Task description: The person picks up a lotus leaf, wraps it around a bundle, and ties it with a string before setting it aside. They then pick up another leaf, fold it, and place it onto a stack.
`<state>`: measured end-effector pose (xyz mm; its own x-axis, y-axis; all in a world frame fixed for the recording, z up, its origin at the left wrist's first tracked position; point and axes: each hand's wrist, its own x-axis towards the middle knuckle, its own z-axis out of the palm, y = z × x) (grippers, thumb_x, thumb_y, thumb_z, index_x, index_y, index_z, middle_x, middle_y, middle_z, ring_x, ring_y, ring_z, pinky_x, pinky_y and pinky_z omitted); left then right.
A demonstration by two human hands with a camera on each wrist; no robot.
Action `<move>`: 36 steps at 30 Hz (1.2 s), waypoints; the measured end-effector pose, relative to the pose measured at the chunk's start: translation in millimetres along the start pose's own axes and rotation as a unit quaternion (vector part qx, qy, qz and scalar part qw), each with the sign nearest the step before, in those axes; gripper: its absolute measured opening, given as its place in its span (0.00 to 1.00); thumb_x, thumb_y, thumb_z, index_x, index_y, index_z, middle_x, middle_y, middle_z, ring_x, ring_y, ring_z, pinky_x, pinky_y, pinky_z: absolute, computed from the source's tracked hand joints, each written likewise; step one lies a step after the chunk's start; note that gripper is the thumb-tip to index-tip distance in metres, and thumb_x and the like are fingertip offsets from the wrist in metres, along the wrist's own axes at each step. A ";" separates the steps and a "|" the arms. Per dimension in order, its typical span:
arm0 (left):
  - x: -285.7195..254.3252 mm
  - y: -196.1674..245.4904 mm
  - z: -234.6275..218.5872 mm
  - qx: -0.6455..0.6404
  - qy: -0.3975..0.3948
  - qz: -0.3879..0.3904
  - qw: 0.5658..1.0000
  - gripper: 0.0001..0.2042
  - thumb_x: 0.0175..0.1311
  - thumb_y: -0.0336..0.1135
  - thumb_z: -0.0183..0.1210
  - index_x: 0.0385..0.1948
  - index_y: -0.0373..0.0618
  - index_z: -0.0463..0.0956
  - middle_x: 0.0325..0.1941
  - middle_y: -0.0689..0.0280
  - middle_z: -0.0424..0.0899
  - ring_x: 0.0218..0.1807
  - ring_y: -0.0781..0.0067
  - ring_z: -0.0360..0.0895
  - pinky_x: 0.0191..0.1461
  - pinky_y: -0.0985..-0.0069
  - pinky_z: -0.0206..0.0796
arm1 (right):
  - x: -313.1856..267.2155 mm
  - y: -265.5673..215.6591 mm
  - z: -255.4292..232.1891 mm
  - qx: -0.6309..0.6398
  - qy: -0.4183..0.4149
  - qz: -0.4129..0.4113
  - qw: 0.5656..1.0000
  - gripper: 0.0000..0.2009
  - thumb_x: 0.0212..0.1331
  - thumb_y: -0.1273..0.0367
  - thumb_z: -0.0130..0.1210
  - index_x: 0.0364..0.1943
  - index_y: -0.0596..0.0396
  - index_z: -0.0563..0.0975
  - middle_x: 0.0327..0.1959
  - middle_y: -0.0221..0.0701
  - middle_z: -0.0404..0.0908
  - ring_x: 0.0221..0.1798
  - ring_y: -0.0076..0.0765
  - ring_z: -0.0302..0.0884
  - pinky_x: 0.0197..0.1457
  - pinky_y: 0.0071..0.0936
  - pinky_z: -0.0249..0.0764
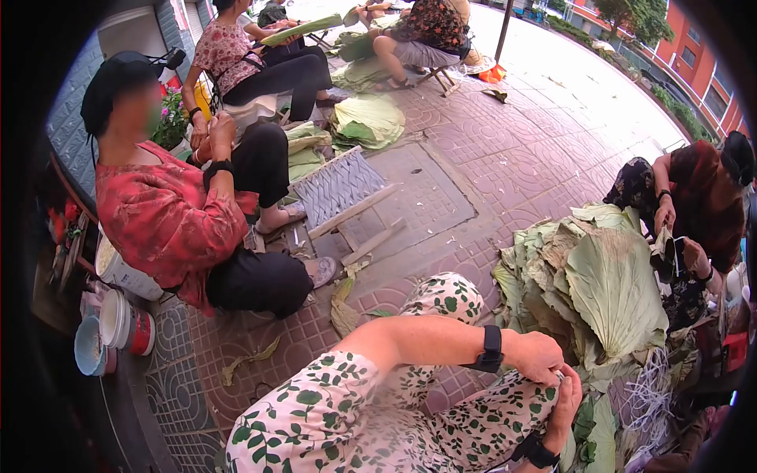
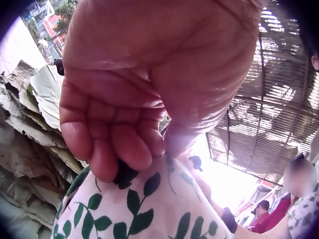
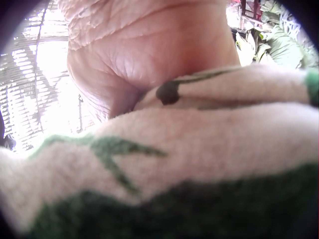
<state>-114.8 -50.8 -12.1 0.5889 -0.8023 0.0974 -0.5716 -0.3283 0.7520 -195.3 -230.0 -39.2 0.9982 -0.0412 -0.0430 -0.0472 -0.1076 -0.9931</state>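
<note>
Both hands meet above the knee of leaf-print trousers (image 1: 505, 410). My left hand (image 1: 532, 355), with a dark wristband (image 1: 490, 350), has its fingers curled in, and they show large in the left wrist view, the thumb close against them. From below, my right hand (image 1: 563, 404) reaches up so that its fingertips meet the left ones. A small pale thing (image 1: 561, 376) shows pinched where the fingertips meet; its kind is too small to tell. In the right wrist view the palm (image 3: 154, 55) lies close over the printed cloth (image 3: 209, 134), which hides the fingers.
A pile of large dried leaves (image 1: 615, 292) lies beside the knees, with white strips (image 1: 650, 398) near it. A person in red (image 1: 169, 213) sits left, beside a low woven stool (image 1: 343, 189) and buckets (image 1: 114, 319). Another person (image 1: 702, 205) sits beyond the pile.
</note>
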 end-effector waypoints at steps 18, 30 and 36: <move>-0.6 1.1 -3.9 -0.006 -0.013 -0.007 1.000 0.14 0.48 0.45 0.54 0.16 0.43 0.77 0.18 0.60 0.78 0.27 0.57 0.76 0.32 0.66 0.67 | 0.2 -6.4 2.6 0.008 0.005 0.006 1.000 0.22 0.58 0.57 0.49 0.46 0.64 0.71 0.42 0.34 0.74 0.45 0.28 0.70 0.52 0.24 0.64; -1.0 0.6 -2.5 -0.017 -0.006 0.004 1.000 0.13 0.48 0.43 0.53 0.16 0.44 0.78 0.18 0.60 0.78 0.27 0.58 0.77 0.32 0.65 0.67 | 0.3 4.8 -3.2 0.045 -0.015 -0.002 0.999 0.22 0.60 0.58 0.48 0.48 0.64 0.69 0.44 0.35 0.73 0.46 0.28 0.71 0.52 0.24 0.65; -0.7 -0.2 -1.1 -0.006 0.002 0.015 1.000 0.13 0.47 0.43 0.53 0.15 0.45 0.78 0.18 0.60 0.78 0.25 0.58 0.77 0.32 0.66 0.67 | 1.5 13.7 -8.9 0.048 -0.016 -0.010 0.999 0.22 0.60 0.58 0.48 0.48 0.64 0.69 0.44 0.35 0.73 0.46 0.29 0.71 0.52 0.25 0.65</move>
<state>-114.5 -49.7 -11.6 0.5744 -0.8094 0.1220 -0.5816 -0.2987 0.7567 -194.8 -240.3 -51.9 0.9997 -0.0082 -0.0248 -0.0249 -0.0122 -0.9996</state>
